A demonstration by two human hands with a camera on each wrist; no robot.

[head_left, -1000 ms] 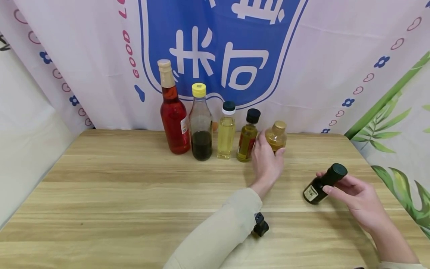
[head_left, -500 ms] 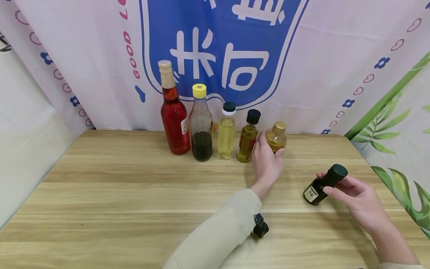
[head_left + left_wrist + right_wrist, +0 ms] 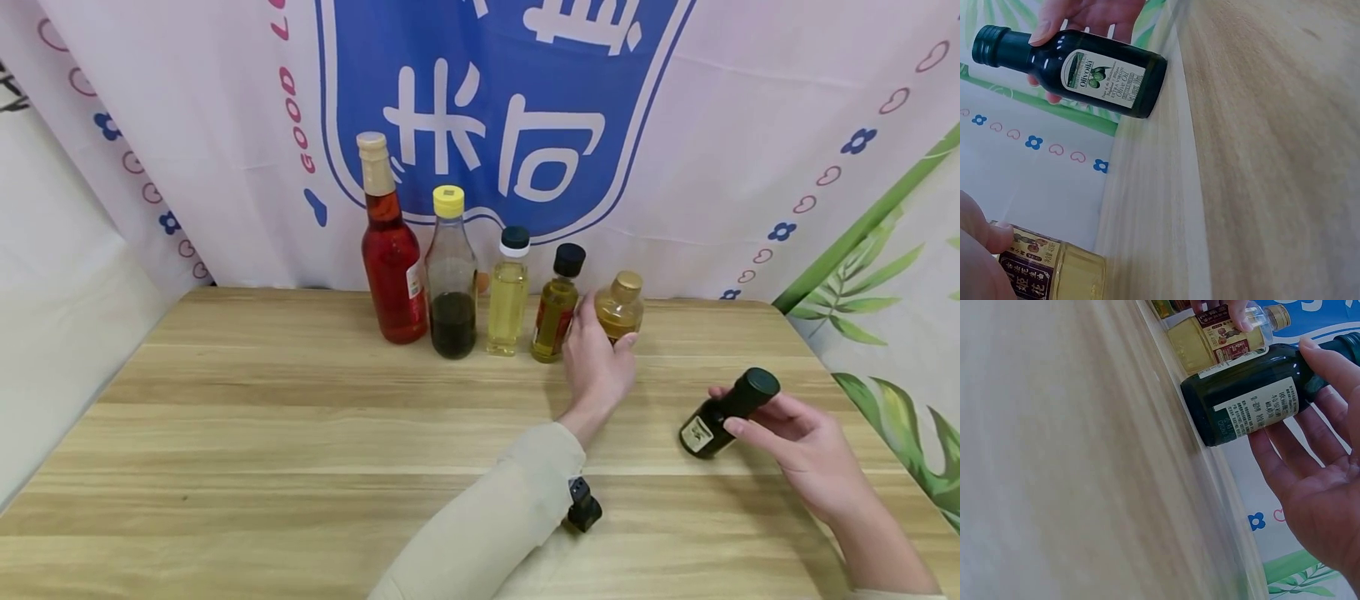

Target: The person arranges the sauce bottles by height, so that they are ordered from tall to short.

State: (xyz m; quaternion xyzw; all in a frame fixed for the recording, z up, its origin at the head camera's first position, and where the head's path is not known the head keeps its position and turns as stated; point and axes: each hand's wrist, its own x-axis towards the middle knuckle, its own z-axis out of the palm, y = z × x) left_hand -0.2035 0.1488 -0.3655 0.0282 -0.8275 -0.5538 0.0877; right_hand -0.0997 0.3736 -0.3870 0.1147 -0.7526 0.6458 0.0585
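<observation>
My left hand [image 3: 598, 364] grips a small gold-capped oil bottle [image 3: 619, 310] at the right end of a row of bottles. Its dark label and yellow oil show beside the thumb in the left wrist view, where the oil bottle [image 3: 1079, 275] stands on the table. My right hand [image 3: 813, 454] holds a dark green olive oil bottle [image 3: 701, 429] between thumb and fingers, its neck leaning right. The olive oil bottle [image 3: 1100, 75] turns its white label to the left wrist camera. Whether its base touches the table, I cannot tell.
Left of my left hand stand a black-capped oil bottle [image 3: 555, 312], a pale oil bottle [image 3: 507, 304], a yellow-capped bottle of dark liquid [image 3: 453, 321] and a tall red bottle [image 3: 393, 275]. The wooden table [image 3: 262, 450] ends at a printed curtain [image 3: 247, 208] behind them.
</observation>
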